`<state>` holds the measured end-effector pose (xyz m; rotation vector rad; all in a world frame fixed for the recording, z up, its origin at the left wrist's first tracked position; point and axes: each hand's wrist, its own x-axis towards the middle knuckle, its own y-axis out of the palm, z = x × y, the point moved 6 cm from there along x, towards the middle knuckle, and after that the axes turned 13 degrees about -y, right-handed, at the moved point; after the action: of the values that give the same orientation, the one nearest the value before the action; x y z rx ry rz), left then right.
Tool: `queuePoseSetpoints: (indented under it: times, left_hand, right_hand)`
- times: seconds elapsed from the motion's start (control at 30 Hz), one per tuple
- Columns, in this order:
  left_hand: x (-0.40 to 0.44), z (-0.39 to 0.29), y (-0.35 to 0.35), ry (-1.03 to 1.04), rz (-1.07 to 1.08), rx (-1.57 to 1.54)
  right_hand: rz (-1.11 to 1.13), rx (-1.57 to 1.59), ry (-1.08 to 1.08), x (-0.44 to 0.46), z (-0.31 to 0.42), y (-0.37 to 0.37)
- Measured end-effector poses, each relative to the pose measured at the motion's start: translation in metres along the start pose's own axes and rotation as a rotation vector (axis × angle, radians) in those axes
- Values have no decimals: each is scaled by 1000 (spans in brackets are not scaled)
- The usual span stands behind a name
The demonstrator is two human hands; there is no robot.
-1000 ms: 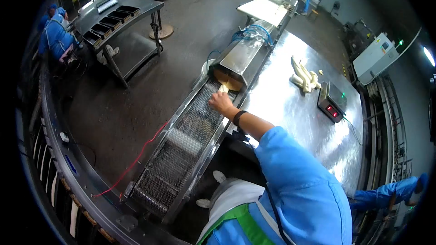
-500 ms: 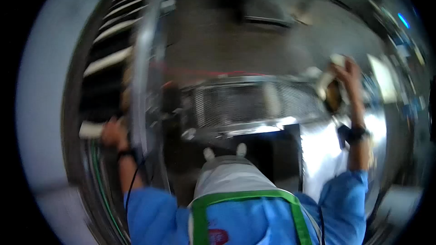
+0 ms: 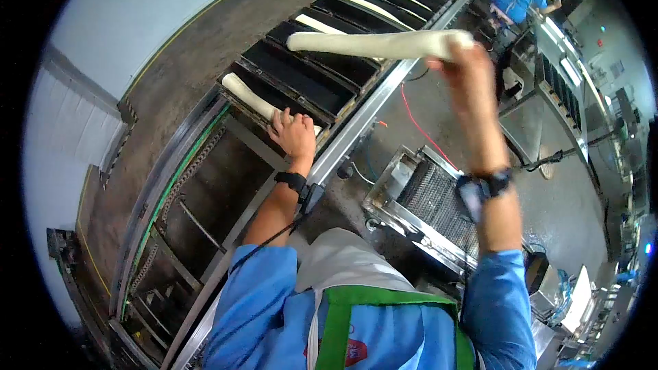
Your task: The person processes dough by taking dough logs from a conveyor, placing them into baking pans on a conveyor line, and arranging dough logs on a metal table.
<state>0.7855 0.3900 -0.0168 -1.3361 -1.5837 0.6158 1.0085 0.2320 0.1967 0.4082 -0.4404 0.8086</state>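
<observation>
R grip (image 3: 470, 82) clamped on R end of long, cream, doughy roll (image 3: 370, 44), 12 o'clock; prob. soft, saggy, best supported mid-length. L grip (image 3: 295, 136) atop similar roll (image 3: 247, 94) in black rectangular pan (image 3: 268, 89), 11 o'clock; can't tell if clamped.

Pale dough roll (image 3: 370, 45) aloft, near-level; second roll (image 3: 247, 95) in black tray (image 3: 269, 90).

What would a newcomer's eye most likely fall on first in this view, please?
Probably the long pale dough-like roll, held out by one end in the right hand, in front of the row of dark tins. Next might come the left hand, on a second pale roll in the tin at the row's near end. The bright green apron strap at the bottom also stands out.
</observation>
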Motion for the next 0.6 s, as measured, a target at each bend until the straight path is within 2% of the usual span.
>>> queuePoseSetpoints:
  times: [0.03, 0.07, 0.13, 0.2, 0.27, 0.3, 0.33, 0.37, 0.4, 0.43, 0.47, 0.5, 0.53, 0.6]
  left_hand:
    - [0, -1, -3, -1, -30, -8]
    - [0, 0, -2, -6, -30, -8]
    - [1, 0, 0, 22, -51, -2]
    - [3, 0, 2, 39, -58, -42]
    - [-3, 2, 8, 93, -128, -60]
    - [2, 7, 12, 157, -14, -216]
    - [4, 2, 17, 205, 39, -265]
    - [2, 0, 18, 238, 68, -259]
    - [1, -6, 20, 292, 100, -250]
    - [-4, -20, 27, 353, 127, -247]
    - [-8, -31, 35, 406, 150, -234]
    - [-16, -51, 45, 466, 171, -216]
    - [-27, -71, 49, 519, 188, -189]
    - [-50, -102, 48, 590, 210, -131]
  right_hand:
    - [-5, 32, 78, -3, -30, 24]
    - [267, 87, 209, -6, -93, 37]
    - [569, -454, 506, -52, -144, 51]
    - [617, -487, 650, -77, -177, 34]
    - [549, -236, 665, -102, -193, 6]
    - [576, -260, 662, -113, -186, -11]
    - [622, -384, 553, -123, -174, -30]
    - [764, -679, 306, -130, -162, -44]
    - [793, -573, 369, -153, -180, -72]
    - [654, -576, 211, -155, -119, -90]
    - [687, -889, 219, -183, -150, -123]
    - [569, -801, 108, -195, -121, -142]
    - [611, -968, 320, -219, -138, -186]
    - [517, -1125, 573, -265, -148, -251]
